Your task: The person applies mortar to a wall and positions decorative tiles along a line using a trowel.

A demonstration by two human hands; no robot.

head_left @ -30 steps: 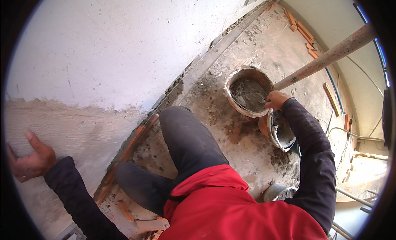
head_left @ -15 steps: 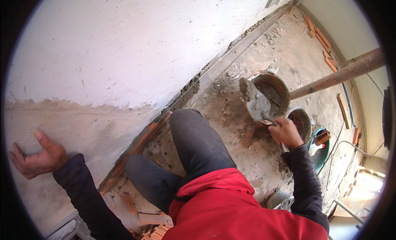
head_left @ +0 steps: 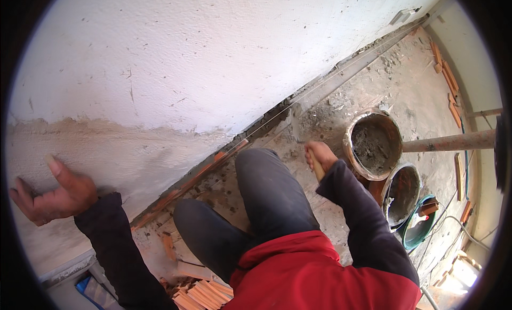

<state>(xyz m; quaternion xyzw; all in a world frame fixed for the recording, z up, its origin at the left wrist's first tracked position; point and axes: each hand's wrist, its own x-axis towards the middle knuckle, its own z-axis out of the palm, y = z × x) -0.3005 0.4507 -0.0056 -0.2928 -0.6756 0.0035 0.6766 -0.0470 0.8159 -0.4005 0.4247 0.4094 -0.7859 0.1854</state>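
My left hand (head_left: 56, 195) rests against the lower, damp-looking plaster band of the wall (head_left: 96, 150), fingers spread and thumb up, holding nothing. My right hand (head_left: 321, 156) is closed round the wooden handle of a trowel (head_left: 318, 170), just right of my knee. The trowel's blade is hard to make out against the grey floor, so its load cannot be told. Right of that hand stands a round bucket (head_left: 346, 145) with grey mortar (head_left: 376, 145) inside. A second bucket (head_left: 416, 188), coated with mortar, sits nearer to me beside it.
A green tub (head_left: 409, 236) with a brick piece (head_left: 428, 207) stands beyond the buckets. A slanting metal pole (head_left: 453, 143) reaches in from the right. Along the wall's foot runs a taut string (head_left: 298, 100). Brick pieces (head_left: 202, 295) lie near my left side. Cables cross the right floor.
My right hand has moved left with the trowel, away from the mortar bucket, where the blade carried grey mortar. My left hand stays on the wall. The view has shifted.
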